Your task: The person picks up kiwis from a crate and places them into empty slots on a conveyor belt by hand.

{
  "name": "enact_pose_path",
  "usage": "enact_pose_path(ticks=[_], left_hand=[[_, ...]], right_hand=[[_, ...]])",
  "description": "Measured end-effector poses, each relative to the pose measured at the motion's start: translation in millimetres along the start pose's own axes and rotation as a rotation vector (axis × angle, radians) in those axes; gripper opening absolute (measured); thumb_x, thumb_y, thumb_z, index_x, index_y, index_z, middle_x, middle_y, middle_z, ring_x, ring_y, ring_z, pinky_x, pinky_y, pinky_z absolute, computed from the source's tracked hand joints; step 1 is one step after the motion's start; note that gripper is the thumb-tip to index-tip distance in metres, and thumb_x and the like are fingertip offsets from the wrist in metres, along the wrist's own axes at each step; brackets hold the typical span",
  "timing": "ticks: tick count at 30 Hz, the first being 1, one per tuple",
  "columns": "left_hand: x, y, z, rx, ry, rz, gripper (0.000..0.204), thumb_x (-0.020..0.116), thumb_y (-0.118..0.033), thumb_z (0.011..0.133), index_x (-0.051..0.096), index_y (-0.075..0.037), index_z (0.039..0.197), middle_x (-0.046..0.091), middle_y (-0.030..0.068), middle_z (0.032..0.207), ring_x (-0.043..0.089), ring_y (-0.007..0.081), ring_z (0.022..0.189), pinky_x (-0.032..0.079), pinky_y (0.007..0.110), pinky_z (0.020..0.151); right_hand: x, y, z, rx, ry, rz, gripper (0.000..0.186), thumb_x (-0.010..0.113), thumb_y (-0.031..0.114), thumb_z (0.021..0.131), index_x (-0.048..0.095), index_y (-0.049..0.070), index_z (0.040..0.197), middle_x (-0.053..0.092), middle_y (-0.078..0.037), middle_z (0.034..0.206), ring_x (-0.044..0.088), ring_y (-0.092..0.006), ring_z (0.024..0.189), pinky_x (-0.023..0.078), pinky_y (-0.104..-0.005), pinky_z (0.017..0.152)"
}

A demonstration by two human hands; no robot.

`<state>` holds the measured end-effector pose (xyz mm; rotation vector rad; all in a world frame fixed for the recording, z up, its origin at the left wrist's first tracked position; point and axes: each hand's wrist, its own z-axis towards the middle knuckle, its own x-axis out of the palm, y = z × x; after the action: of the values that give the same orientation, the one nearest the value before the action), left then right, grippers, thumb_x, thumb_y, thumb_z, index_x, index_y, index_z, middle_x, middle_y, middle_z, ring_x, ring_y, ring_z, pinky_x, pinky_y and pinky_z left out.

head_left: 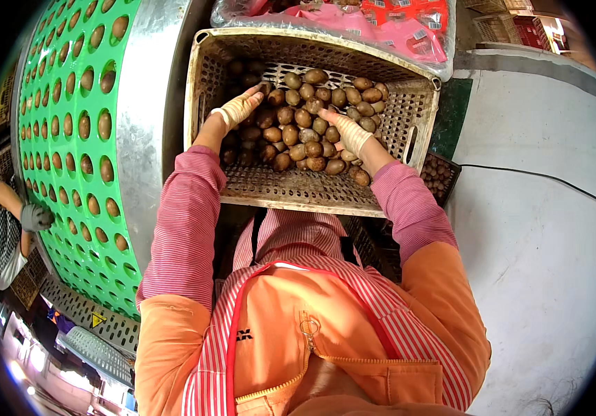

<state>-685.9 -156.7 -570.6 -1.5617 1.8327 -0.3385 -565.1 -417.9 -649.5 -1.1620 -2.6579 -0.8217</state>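
Note:
A worn, pale plastic crate with perforated walls stands in front of me, holding a heap of brown, egg-shaped objects that look like eggs. My left hand, wrapped in pale tape around the palm, reaches in at the heap's left side, fingers stretched out against the eggs. On the right side my right hand, taped the same way, has its thumb apart from the fingers. Some of its fingertips are hidden among the eggs. Neither hand is visibly closed around a single egg.
At left curves a green perforated belt with eggs in its holes, edged by a metal panel. Another person's gloved hand is beside it. Plastic-wrapped red and pink packs lie behind the crate. A second egg-filled crate sits lower right.

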Motion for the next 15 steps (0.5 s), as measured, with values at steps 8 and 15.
enact_pose_path(ticks=[8, 15], left_hand=[[11.6, 40.1, 50.7, 0.103, 0.152, 0.058, 0.065, 0.046, -0.048, 0.102, 0.024, -0.02, 0.156, 0.034, 0.0121, 0.156, 0.029, 0.0245, 0.144, 0.027, 0.038, 0.115], [5.6, 51.7, 43.7, 0.205, 0.116, -0.151, 0.081, 0.046, -0.07, 0.092, 0.028, -0.022, 0.155, 0.041, 0.0085, 0.153, 0.036, 0.0272, 0.139, 0.031, 0.045, 0.112]], right_hand=[[47.4, -1.0, -24.8, -0.177, -0.139, 0.133, 0.089, 0.068, 0.053, 0.086, 0.027, 0.014, 0.154, 0.031, -0.013, 0.157, 0.031, -0.0305, 0.143, 0.032, -0.0546, 0.111], [43.3, 21.1, 5.0, -0.101, 0.054, 0.26, 0.087, 0.064, 0.06, 0.086, 0.029, 0.017, 0.153, 0.028, -0.013, 0.157, 0.027, -0.0332, 0.144, 0.029, -0.0636, 0.11]])
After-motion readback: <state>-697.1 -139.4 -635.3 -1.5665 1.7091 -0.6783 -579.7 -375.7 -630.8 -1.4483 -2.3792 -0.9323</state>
